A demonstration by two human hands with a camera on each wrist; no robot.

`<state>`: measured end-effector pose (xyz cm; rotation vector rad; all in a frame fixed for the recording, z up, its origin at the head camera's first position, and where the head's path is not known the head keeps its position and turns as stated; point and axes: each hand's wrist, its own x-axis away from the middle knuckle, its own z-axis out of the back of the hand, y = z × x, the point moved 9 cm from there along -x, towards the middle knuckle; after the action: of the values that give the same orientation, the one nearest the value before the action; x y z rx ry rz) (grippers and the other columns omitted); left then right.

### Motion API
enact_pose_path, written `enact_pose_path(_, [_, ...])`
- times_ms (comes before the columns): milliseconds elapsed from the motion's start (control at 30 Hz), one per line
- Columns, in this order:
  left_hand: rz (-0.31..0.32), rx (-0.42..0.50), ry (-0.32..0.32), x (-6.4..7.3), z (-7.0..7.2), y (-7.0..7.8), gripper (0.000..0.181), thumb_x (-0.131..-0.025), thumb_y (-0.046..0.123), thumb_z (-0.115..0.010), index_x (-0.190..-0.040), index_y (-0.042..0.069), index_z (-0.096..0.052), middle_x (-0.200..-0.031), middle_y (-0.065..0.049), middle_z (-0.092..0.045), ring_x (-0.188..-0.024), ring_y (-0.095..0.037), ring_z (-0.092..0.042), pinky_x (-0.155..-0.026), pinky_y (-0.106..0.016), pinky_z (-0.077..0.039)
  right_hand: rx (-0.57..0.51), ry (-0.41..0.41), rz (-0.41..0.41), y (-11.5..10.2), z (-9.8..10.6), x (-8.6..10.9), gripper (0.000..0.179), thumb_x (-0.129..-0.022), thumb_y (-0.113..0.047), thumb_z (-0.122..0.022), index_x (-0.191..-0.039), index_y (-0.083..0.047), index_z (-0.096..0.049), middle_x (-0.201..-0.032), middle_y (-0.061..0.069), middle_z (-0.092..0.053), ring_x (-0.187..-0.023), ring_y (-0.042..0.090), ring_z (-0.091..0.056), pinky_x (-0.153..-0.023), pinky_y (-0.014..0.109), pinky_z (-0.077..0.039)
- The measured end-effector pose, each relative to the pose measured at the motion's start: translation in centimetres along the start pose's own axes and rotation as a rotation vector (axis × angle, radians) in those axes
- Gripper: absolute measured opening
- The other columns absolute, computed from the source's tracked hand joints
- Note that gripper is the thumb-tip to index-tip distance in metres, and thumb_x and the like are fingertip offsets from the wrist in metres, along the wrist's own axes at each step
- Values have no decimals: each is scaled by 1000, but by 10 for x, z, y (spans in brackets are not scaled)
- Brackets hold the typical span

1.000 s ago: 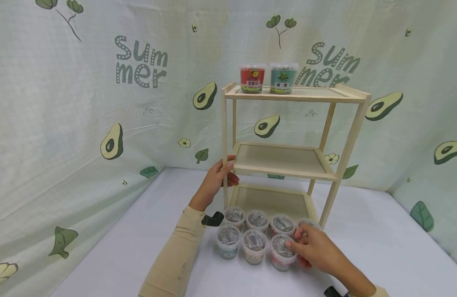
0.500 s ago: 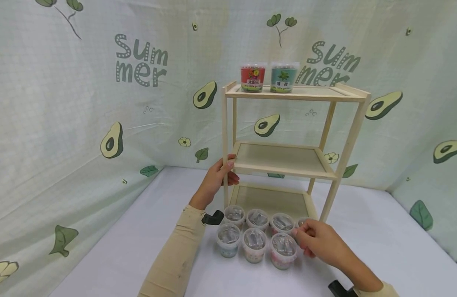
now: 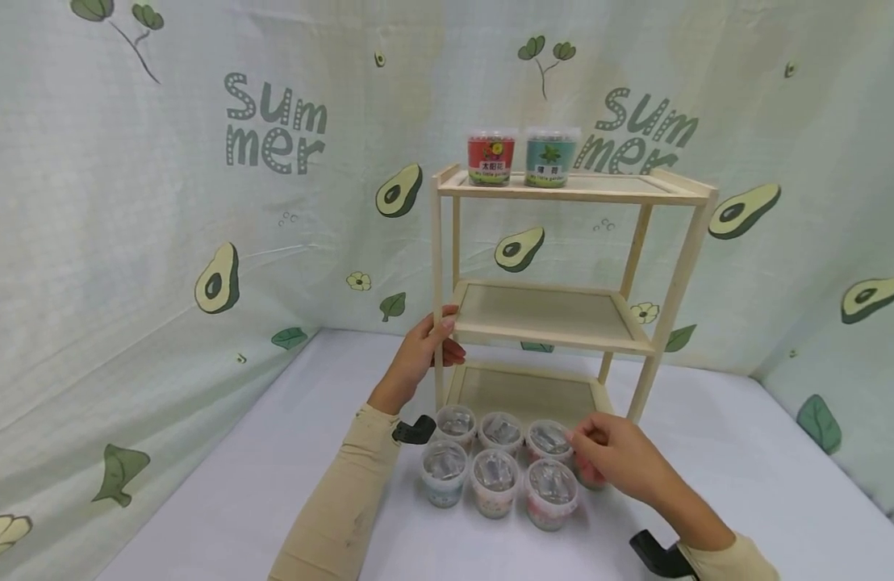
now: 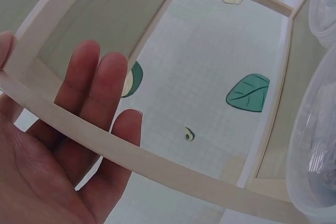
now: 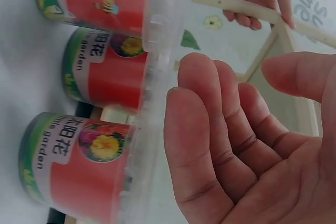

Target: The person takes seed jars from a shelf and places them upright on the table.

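Note:
My left hand (image 3: 420,355) grips the left front post (image 3: 437,242) of a wooden shelf rack, level with the middle shelf. In the left wrist view its fingers (image 4: 107,85) curl loosely past the post (image 4: 173,167). My right hand (image 3: 628,460) hovers at the right end of a group of lidded plastic cups, partly hiding a cup (image 3: 591,478) below it. In the right wrist view its fingers (image 5: 187,145) are loosely bent, with nothing between them and the thumb (image 5: 299,74). Red-labelled cups with flower pictures, such as the lower one (image 5: 86,161), stand beside those fingers.
On the top shelf stand a red-labelled cup (image 3: 490,159) and a teal-labelled cup (image 3: 549,160). Several clear-lidded cups, among them the front left one (image 3: 444,476), form two rows before the bottom shelf (image 3: 527,393). A printed curtain (image 3: 309,218) hangs behind the white table (image 3: 273,476).
My right hand has left the front right cup and moved back and slightly up, toward the right end of the back row. The left hand stays on the post.

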<state>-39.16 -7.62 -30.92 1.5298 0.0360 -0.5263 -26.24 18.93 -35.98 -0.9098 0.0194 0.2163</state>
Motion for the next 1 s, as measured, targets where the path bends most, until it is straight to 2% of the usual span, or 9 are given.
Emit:
enact_pose_path(167, [10, 7, -22, -1, -2, 1, 50, -110, 30, -43, -153, 6, -38, -100, -38, -63, -97, -52, -64, -92, -57, -50, -6, -3, 28, -8, 2, -10, 27, -100, -26, -63, -99, 1, -61, -71, 6, -62, -60, 20, -61, -50, 33, -52])
enact_pose_path(300, [0, 18, -7, -1, -1, 1, 50, -108, 33, -47, -152, 9, -42, -96, -33, -66, -92, -46, -68, -90, -52, -53, -28, 7, 62, -15, 7, -15, 29, -100, -26, -64, -99, 3, -60, -72, 7, -63, -63, 21, -63, -55, 35, -55])
enact_pose_path(467, [-20, 8, 23, 2, 1, 2, 50, -105, 42, -52, -148, 15, -49, -90, -24, -69, -85, -36, -70, -85, -45, -56, -63, -41, 78, -20, 7, -19, 30, -101, -25, -62, -100, 5, -59, -76, 10, -64, -64, 23, -64, -58, 38, -58])
enact_pose_path(633, [-41, -3, 35, 2, 3, 3, 52, -104, 45, -53, -147, 17, -50, -90, -23, -69, -83, -33, -71, -83, -44, -57, -64, -55, 91, -26, 11, -22, 29, -101, -26, -62, -104, 2, -60, -80, 13, -65, -68, 25, -65, -58, 38, -57])
enact_pose_path(767, [-34, -11, 41, 2, 4, 1, 50, -104, 44, -53, -147, 19, -50, -88, -21, -69, -81, -30, -70, -81, -41, -57, -92, -60, 92, -30, 17, -25, 30, -102, -25, -61, -108, 4, -59, -85, 14, -65, -72, 27, -67, -62, 39, -58])
enact_pose_path(1000, [-26, -34, 25, 2, 2, -1, 51, -105, 45, -51, -149, 20, -48, -90, -19, -70, -83, -28, -69, -80, -40, -56, -143, -48, 69, -40, 37, -30, 30, -103, -24, -59, -111, 5, -57, -87, 13, -66, -78, 30, -68, -68, 37, -59])
